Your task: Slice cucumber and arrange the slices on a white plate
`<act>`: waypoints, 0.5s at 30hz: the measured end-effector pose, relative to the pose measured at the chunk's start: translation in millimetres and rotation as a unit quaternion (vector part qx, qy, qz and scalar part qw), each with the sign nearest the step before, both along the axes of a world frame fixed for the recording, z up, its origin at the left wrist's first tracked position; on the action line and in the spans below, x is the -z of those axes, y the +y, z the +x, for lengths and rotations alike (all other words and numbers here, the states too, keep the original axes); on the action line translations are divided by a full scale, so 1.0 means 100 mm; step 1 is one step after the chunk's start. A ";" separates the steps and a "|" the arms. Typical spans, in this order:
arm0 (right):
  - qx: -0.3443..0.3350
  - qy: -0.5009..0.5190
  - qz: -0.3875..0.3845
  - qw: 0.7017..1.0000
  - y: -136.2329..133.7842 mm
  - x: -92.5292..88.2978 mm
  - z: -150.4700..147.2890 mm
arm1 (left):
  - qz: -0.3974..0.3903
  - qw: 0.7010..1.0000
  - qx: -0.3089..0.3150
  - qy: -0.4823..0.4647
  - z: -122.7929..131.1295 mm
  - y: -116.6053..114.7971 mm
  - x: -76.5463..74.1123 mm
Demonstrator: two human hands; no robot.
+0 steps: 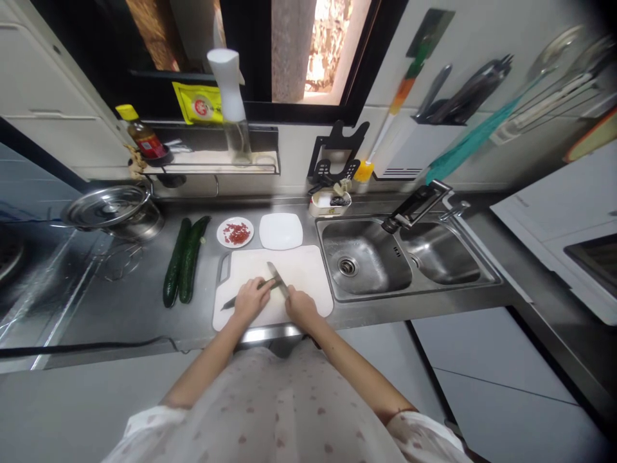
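A white cutting board (270,262) with a grey handle lies on the counter before me. My left hand (251,301) is closed over a long, thin, dark green strip of what looks like cucumber (229,303), pressing it to the board. One tip of the strip sticks out left of the hand, the other end reaches the blade. With my right hand (301,307) I grip a kitchen knife (276,273), its blade slanting away to the upper left across the strip's right end. Two whole cucumbers (174,263) (193,257) rest side by side left of the board.
Behind the board stand a plate of small red pieces (236,232) and a white square plate (281,231). A double steel sink (366,257) with a faucet (419,206) borders the board's right. Far left is a lidded pot (113,212). A shelf above holds a sauce bottle (147,138) and spray bottle (231,96).
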State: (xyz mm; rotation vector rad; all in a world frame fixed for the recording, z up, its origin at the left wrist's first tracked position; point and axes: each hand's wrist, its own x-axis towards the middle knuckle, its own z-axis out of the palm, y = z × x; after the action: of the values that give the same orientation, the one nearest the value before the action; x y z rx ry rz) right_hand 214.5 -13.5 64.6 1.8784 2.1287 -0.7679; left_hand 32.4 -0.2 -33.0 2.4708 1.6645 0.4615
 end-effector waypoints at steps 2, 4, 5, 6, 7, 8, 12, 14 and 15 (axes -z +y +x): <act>0.000 0.000 0.001 1.000 0.00 -0.01 -0.01 | 0.002 1.000 0.001 0.001 0.00 0.00 0.01; 0.000 -0.001 -0.004 1.000 0.00 -0.04 -0.01 | 0.005 1.000 0.004 0.001 0.00 -0.01 0.01; 0.000 -0.003 -0.009 1.000 -0.01 -0.05 0.00 | 0.006 1.000 0.004 0.000 0.00 -0.01 0.01; 0.000 -0.006 -0.015 1.000 -0.02 -0.06 0.00 | 0.006 1.000 0.005 -0.001 0.00 -0.01 0.02; 0.000 -0.009 -0.021 1.000 -0.03 -0.07 0.01 | 0.006 1.000 0.005 -0.002 0.00 -0.01 0.02; -0.001 -0.012 -0.025 1.000 -0.04 -0.08 0.02 | 0.007 1.000 0.005 -0.003 0.00 -0.01 0.02; -0.001 -0.017 -0.039 0.999 -0.11 -0.09 0.06 | 0.010 1.000 0.005 -0.005 0.00 -0.01 0.02; -0.001 -0.018 -0.045 0.999 -0.14 -0.08 0.08 | 0.010 1.000 0.007 -0.004 0.00 -0.01 0.01; -0.002 -0.019 -0.048 0.999 -0.14 -0.08 0.09 | 0.009 1.000 0.007 -0.004 0.00 -0.01 0.01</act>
State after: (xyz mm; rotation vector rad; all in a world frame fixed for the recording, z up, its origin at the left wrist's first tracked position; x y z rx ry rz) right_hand 223.4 -27.9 72.6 1.8263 2.0352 -0.8118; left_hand 32.7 -1.6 -34.3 2.4885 1.6456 0.4872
